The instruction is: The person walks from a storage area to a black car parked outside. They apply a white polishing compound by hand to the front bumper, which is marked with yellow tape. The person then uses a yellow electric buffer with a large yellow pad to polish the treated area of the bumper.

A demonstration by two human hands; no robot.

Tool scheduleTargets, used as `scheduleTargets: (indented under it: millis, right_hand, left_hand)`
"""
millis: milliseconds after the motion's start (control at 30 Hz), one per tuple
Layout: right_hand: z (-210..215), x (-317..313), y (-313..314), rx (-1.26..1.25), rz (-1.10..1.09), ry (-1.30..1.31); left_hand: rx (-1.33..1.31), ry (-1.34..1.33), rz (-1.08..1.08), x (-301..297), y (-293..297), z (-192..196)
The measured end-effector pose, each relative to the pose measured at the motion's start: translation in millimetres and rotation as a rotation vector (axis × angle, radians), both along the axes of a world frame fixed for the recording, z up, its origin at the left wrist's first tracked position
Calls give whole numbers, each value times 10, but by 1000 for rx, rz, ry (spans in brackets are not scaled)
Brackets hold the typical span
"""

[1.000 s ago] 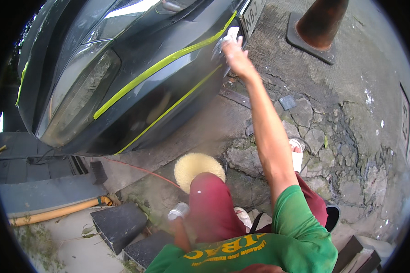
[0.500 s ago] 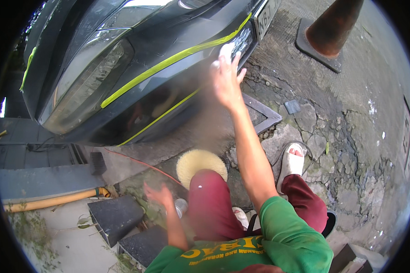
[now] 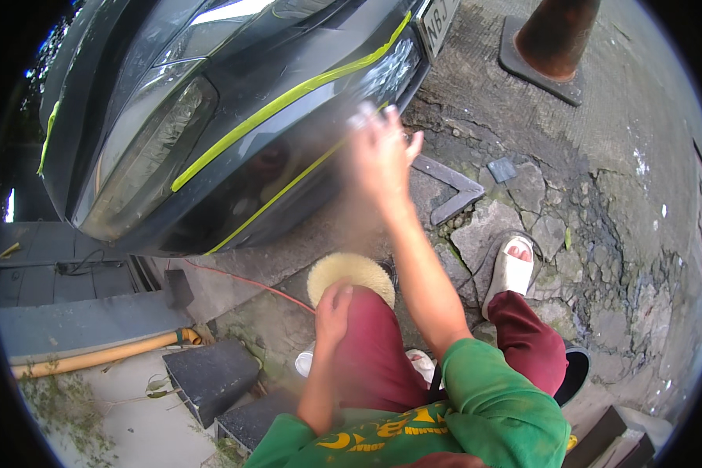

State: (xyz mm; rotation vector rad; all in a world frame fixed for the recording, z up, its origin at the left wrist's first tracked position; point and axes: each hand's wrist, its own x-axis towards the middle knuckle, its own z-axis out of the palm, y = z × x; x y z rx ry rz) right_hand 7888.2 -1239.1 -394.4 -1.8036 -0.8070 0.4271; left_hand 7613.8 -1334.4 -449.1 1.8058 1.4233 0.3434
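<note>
Cracked pavement (image 3: pixel 585 312): it spread ahead and to my right, broken and uneven; a loose edge underfoot could have thrown my balance.
Grey car (image 3: pixel 265 70): its front corner stood ahead and to my left, within my reach; grit caught under my fingers might have scratched that glossy surface.
Traffic cone (image 3: pixel 558 39): it stood well apart, beyond my right hand, and I judged it little threat.
Fluffy round pad (image 3: pixel 352 271): it showed just past my left knee (image 3: pixel 370 331); had it brushed the ground, it could have picked up dirt.
My right hand (image 3: pixel 382 148): its fingers were spread and blurred, whitish at the tips, by the lower tape strip (image 3: pixel 288 189). I could not tell whether they touched the car, and saw nothing gripped; a careless swipe might have lifted the strip's edge.
My left hand (image 3: pixel 333 316): it lay on my knee beside the pad, fingers loosely extended, nothing showing in it.
Upper tape strip (image 3: pixel 288 97): yellow-green, along the car; a rub across its edge could have peeled it.
White streaks (image 3: pixel 394 70): they lay beside the number plate (image 3: pixel 438 23); left too long, they might have dried.
Pale cup (image 3: pixel 304 361): partly hidden by my forearm, whose sideways swing could have tipped it.
Red cord (image 3: pixel 249 284): it ran towards my knee; a shifting foot might have snagged it.
</note>
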Motion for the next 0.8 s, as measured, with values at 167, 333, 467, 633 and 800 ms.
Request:
scheduleTargets:
  millis: [167,333,467,633,800]
  right_hand:
    - [-724,1595,499,502,-66,678]
    - [-398,472,114,341,116,441]
    - [-706,1489,433,430,-137,395]
    - [-539,1202,376,-35,171,115]
    - [-79,1135,141,-344,-228,-447]
  left_hand:
    - [-150,-100,134,246,70,33]
    - [-73,-17,78,4,41,-29]
    - [-53,-7,-7,226,62,37]
    - [-91,-76,177,31,38,0]
    - [-68,-22,46,156,51,-1]
